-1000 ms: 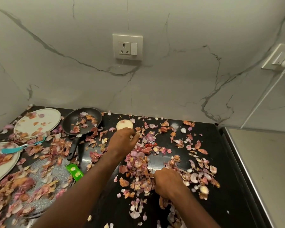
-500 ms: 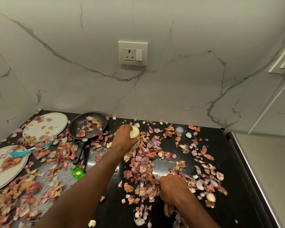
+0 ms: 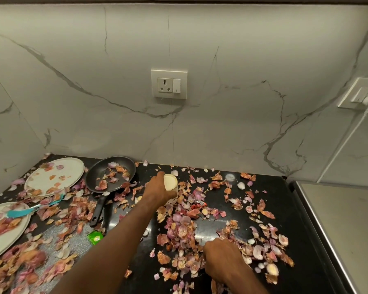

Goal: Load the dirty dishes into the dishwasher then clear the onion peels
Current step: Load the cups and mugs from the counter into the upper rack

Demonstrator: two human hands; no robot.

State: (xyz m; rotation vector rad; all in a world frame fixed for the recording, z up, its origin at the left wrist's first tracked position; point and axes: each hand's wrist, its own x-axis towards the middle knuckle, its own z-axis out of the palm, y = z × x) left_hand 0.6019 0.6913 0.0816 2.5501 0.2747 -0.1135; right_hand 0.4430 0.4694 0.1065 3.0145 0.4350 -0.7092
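The cream cup (image 3: 170, 183) sits inside the left hand (image 3: 160, 190), near the back edge of the bench (image 3: 302, 209) and just right of the frying pan (image 3: 111, 174). Its long axis is tilted, pale mouth facing up and toward the camera, and the fingers (image 3: 157, 177) are wrapped round its far side, closed on it. It looks smooth and rigid, with a printed lower wall.

The left hand is the nearer one to the dishes, which all lie to its left; carrying the cup off to the dishwasher would likely fall to that hand.

Onion peels (image 3: 183, 232), papery, curled, pink and tan, are heaped thickest between the two hands and thinly scattered toward the right edge. The right hand (image 3: 221, 257) rests knuckles-up on the heap near the front edge, fingers curled under; whether they pinch any peel I cannot tell.

Two pale round plates (image 3: 51, 177) (image 3: 2, 240) lie at the left edge, peel-strewn, a teal spatula (image 3: 21, 212) lying across the nearer one. The black matte pan holds peels too, handle pointing to the front edge.
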